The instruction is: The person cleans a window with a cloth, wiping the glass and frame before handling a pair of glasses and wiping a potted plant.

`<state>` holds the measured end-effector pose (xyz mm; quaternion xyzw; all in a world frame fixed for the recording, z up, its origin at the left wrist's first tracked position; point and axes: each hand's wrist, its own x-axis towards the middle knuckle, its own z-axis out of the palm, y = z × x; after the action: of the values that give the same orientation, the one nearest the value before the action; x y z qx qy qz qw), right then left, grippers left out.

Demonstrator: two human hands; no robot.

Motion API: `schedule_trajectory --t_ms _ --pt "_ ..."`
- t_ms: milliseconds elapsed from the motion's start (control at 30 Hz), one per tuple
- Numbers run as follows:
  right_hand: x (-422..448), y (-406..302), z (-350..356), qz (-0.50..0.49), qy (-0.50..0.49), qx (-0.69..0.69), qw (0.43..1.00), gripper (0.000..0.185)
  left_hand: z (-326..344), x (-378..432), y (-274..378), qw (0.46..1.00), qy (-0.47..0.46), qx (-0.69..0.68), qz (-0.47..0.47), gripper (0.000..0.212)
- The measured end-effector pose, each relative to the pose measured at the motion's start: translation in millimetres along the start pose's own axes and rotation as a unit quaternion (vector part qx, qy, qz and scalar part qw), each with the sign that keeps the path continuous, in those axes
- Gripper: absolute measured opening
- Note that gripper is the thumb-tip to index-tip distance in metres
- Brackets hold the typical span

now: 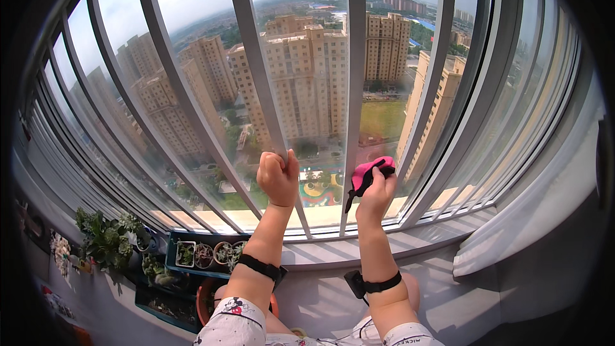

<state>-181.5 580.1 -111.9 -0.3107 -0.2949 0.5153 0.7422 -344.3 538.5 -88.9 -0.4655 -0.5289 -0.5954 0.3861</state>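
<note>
My left hand is closed around one of the upright white window bars, thumb pointing up along it. In my right hand is a bunched pink and black cloth, with a dark strip dangling from its lower left. The cloth is up by the window, just right of another upright bar; I cannot tell whether it touches the glass. Both forearms reach forward, each with a black strap and a small black device on it.
A pale window sill runs below the bars. To the left, small potted succulents sit in a dark green planter, near leafy plants and an orange pot. A white curtain hangs at the right. High-rise buildings stand outside.
</note>
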Motion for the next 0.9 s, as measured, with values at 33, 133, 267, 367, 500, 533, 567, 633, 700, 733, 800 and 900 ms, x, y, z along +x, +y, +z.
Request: schedule_trajectory --t_ms 33,133,267,367,500,533,567,633,700,733,800,900 --pt "2.0 -27.5 20.3 -0.065 -0.063 -0.040 0.995 0.015 -0.8 -0.5 -0.2 1.000 -0.019 -0.007 -0.010 0.035" --pt "5.3 -94.1 69.6 -0.219 -0.187 -0.035 0.957 0.024 -6.4 6.0 -0.8 0.999 -0.036 -0.016 -0.017 0.035" --pt "10.5 -118.0 99.0 -0.490 -0.251 -0.249 0.797 0.032 -8.1 9.4 -0.7 0.998 -0.040 -0.034 -0.024 0.035" --pt "5.1 -70.0 88.3 -0.551 -0.134 -0.383 0.729 0.038 -3.4 3.6 1.2 0.998 -0.038 -0.041 -0.033 0.035" --pt "-3.7 17.9 29.2 -0.495 -0.112 -0.385 0.771 0.034 -6.9 4.0 1.4 0.999 -0.033 -0.026 -0.032 0.035" --pt "-13.6 43.5 9.6 -0.471 -0.110 -0.401 0.778 0.034 -8.7 5.5 0.6 0.999 -0.033 -0.016 -0.029 0.035" --pt "-23.1 71.1 -13.8 -0.446 -0.108 -0.418 0.784 0.033 -7.8 4.6 -0.1 0.999 -0.039 -0.013 -0.030 0.035" --pt "-43.6 121.1 -59.7 -0.386 -0.109 -0.428 0.810 0.034 -8.4 3.4 0.3 0.998 -0.039 -0.021 -0.034 0.035" --pt "-65.8 167.7 -101.8 -0.301 -0.082 -0.433 0.846 0.032 -8.1 2.0 -0.2 0.999 -0.046 -0.008 -0.026 0.036" --pt "-77.1 186.3 -119.0 -0.244 -0.076 -0.460 0.850 0.033 -8.2 1.8 -1.8 0.998 -0.043 -0.022 -0.025 0.036" --pt "-86.8 219.7 -149.9 -0.195 -0.063 -0.505 0.838 0.035 -8.7 1.7 -0.3 0.998 -0.042 -0.033 -0.033 0.037" --pt "-85.0 248.9 -186.1 -0.137 -0.064 -0.548 0.823 0.035 -2.9 1.0 3.3 0.998 -0.036 -0.045 -0.034 0.037"
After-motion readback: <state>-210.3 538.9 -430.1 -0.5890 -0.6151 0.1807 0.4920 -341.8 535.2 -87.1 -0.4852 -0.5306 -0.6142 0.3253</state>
